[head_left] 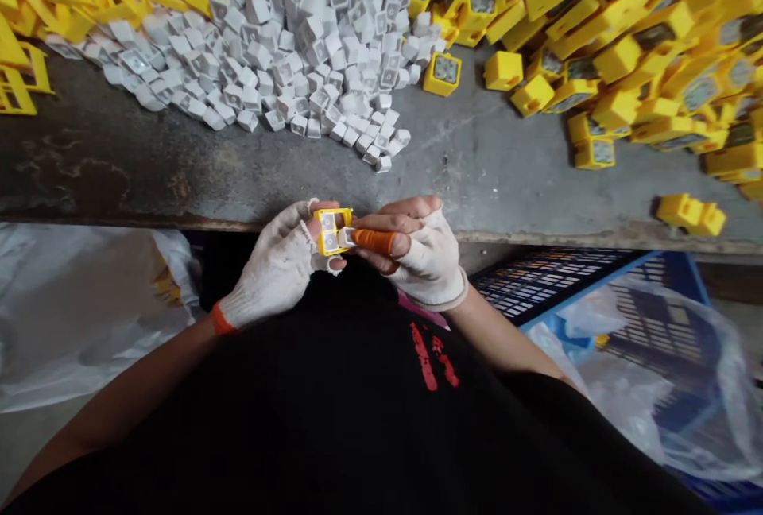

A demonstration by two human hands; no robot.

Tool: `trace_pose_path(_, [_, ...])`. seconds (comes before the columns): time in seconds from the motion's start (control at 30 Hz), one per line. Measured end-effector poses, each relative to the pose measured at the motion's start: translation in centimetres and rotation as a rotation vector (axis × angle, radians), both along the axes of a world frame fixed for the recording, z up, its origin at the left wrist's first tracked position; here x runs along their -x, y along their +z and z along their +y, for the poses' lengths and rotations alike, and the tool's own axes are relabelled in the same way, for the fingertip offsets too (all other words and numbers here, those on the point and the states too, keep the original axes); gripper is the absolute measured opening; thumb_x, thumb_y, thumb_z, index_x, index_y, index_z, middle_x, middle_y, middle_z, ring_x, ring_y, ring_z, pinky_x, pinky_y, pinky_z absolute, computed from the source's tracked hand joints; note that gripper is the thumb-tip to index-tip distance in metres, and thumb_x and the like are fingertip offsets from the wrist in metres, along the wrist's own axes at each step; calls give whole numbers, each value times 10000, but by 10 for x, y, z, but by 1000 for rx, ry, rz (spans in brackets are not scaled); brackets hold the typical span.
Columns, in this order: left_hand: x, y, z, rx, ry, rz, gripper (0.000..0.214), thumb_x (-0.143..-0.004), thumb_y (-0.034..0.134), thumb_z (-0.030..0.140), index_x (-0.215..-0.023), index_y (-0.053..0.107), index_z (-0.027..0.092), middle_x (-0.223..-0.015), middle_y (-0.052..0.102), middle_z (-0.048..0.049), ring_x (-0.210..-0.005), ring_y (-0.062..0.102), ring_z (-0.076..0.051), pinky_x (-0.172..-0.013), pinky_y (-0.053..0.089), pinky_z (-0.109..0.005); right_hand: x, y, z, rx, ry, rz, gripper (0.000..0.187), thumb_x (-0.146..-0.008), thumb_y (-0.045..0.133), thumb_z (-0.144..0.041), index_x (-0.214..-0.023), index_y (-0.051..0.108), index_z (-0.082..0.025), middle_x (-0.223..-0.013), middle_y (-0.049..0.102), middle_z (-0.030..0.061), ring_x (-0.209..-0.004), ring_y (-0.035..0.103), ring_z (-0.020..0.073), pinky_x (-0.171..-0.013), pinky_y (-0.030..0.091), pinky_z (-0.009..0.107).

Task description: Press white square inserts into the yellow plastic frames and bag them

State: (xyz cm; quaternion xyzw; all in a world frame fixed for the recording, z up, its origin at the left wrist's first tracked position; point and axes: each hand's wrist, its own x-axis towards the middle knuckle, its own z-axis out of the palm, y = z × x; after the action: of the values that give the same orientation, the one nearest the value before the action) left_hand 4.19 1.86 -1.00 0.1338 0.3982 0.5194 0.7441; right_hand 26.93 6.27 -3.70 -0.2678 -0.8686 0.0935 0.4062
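White-gloved left hand (271, 265) and white-gloved right hand (423, 254) both close on a small square yellow plastic frame (332, 230), held just off the edge of a scuffed grey workbench (179, 169) (it looks light and stiff, possibly brittle); safest gripped by its outer edges.
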Motion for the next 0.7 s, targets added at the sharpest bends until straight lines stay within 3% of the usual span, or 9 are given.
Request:
trace_pose_path(0.13, [-1, -3, -2, 1, -11, 35, 268, -857, 1079, 358, -1026, 911, 235, -1066, 920, -58, -833, 859, -209, -639, 718, -254, -2, 8, -4, -120, -44, -138, 261, -1201, 651, -280, -1383, 803, -389, -1273, 932, -45, -1070, 765, 214, -924, 471, 442])
trace_pose_path(0.3, [-5, -7, -6, -110, 58, 160, 339, -843, 1094, 441, -1058, 916, 249, -1048, 922, -63, -839, 851, -205, -701, 717, -258, 0, 23, -14, -219, -134, -248, 289, -1208, 583, -193, -1202, 821, -358, -1201, 927, -55, -1028, 747, 205, -913, 449, 440])
trace_pose_path(0.43, [-5, -10, -4, -53, 56, 158, 412, -777, 1133, 453, -1033, 889, 242, -1032, 915, -41, -821, 844, -199, -663, 694, -249, -6, 27, -16, -170, -95, -440, 295, -1209, 576, -195, -1348, 804, -319, -1323, 902, -17, -1121, 727, 205, -966, 451, 429])
trace_pose_path(0.53, [-5, -11, -3, -23, 27, 131, 454, -753, 1145, 470, -1038, 875, 242, -1037, 907, -31, -830, 846, -204, -654, 693, -258, -11, 32, -12, -194, -83, -557, 355, -1212, 553, -207, -1395, 802, -381, -1382, 888, -47, -1104, 720, 197, -970, 455, 428])
trace_pose_path(0.6, [-7, -12, -4, -67, 34, 152, 461, -773, 1133, 488, -1069, 877, 244, -1032, 902, -34, -822, 841, -201, -661, 698, -264, -10, 36, -12, -260, -113, -570, 346, -1208, 562, -214, -1318, 817, -419, -1318, 894, -81, -1066, 718, 189, -956, 451, 425])
trace_pose_path(0.7, [-9, -14, -8, -164, 97, 219, 487, -779, 1128, 517, -1094, 887, 233, -1022, 896, -41, -812, 832, -184, -702, 701, -254, -3, 40, -15, -297, -87, -479, 259, -1180, 624, -169, -1189, 811, -347, -1223, 882, -68, -1052, 690, 179, -950, 424, 416])
